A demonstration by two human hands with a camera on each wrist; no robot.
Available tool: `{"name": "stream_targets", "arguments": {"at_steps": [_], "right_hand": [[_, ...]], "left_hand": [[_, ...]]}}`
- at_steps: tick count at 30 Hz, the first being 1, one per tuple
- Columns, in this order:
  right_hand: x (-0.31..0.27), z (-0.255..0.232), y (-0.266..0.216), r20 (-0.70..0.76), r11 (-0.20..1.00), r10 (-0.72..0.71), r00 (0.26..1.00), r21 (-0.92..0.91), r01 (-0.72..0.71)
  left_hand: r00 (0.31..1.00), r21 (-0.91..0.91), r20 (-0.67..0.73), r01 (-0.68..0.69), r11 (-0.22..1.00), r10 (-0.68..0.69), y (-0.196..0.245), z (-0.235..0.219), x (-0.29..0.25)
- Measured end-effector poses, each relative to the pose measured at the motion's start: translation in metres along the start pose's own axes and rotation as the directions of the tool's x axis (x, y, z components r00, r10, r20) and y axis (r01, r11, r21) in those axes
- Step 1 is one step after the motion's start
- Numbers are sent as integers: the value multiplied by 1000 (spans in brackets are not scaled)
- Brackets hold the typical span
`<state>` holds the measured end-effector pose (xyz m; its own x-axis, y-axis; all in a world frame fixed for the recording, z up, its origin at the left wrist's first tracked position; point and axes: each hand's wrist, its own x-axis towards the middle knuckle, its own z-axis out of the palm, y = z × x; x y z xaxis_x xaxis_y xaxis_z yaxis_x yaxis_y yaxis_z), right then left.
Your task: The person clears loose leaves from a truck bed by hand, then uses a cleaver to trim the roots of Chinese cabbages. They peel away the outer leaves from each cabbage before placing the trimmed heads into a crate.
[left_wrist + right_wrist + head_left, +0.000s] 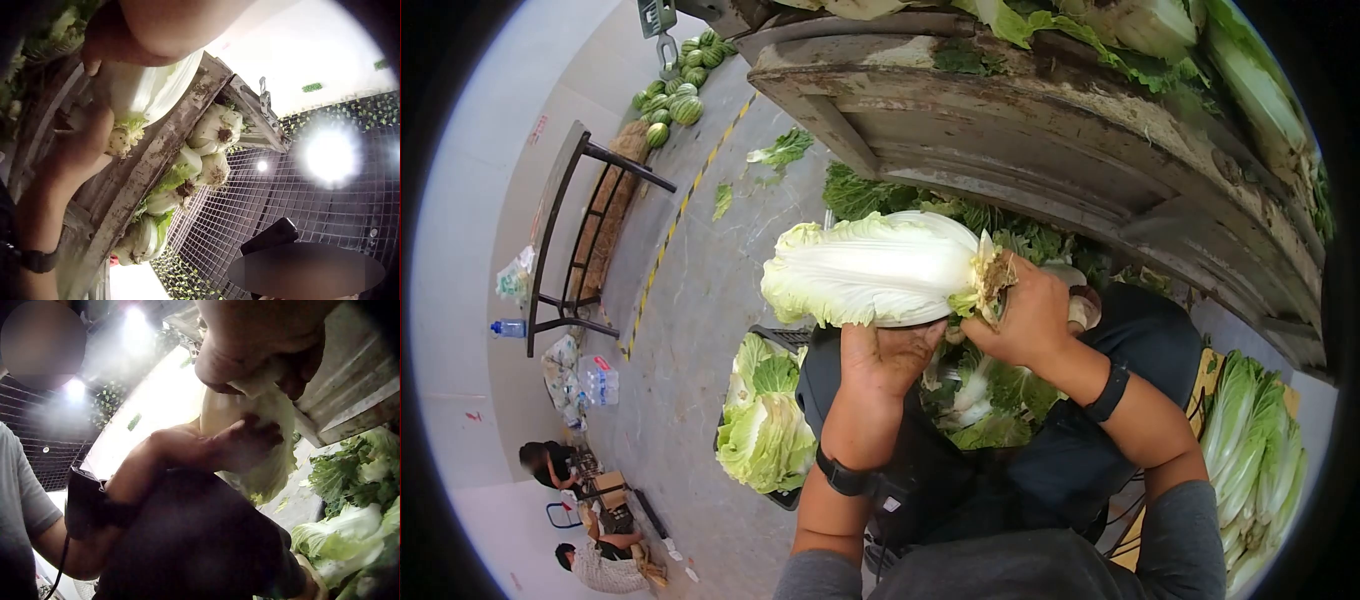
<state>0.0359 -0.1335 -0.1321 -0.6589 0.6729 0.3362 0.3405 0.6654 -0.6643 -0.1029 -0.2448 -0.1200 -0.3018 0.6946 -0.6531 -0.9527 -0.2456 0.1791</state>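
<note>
A napa cabbage (870, 262) lies sideways above the person's lap, its leafy end to the left and its brown root end (997, 280) to the right. The left hand (888, 355) holds it from below; in the right wrist view that hand's fingers (259, 434) bend against the pale leaves. At the root end, the right hand (1032, 312) grips the base with curled fingers. A whitish piece of the base shows between thumb and fingers in the right wrist view. Loose green trimmings (990, 400) lie below, between the knees.
A worn wooden bin (1020, 110) with more cabbages stands close ahead. To the left, a black crate holds trimmed cabbages (770, 425); long leafy cabbages (1255, 450) are piled at the right. Stray leaves (783, 150) litter the floor. Watermelons (685, 108), a table (555, 230) and two people are farther off.
</note>
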Motion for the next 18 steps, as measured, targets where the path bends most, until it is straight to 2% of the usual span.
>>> {"name": "stream_targets", "arguments": {"at_steps": [5,9,11,12,15,18], "right_hand": [[-2,-2,1,21,1000,-8,1000,-18,8],[-3,-4,5,38,996,-62,997,61,60],[-4,-7,10,63,988,-102,993,123,94],[-4,-5,10,31,980,-116,993,168,109],[-12,0,13,-21,959,-134,991,250,135],[-18,4,13,5,950,-103,995,296,97]], "left_hand": [[1000,9,6,17,1000,-17,1,3,-4],[999,6,26,30,1000,-30,2,-1,-7],[999,56,31,9,998,-11,3,-2,-9],[999,82,36,1,997,-3,3,-2,-9],[999,-44,34,6,999,-4,4,-1,-11],[996,-30,81,22,999,-20,7,-7,-12]]}}
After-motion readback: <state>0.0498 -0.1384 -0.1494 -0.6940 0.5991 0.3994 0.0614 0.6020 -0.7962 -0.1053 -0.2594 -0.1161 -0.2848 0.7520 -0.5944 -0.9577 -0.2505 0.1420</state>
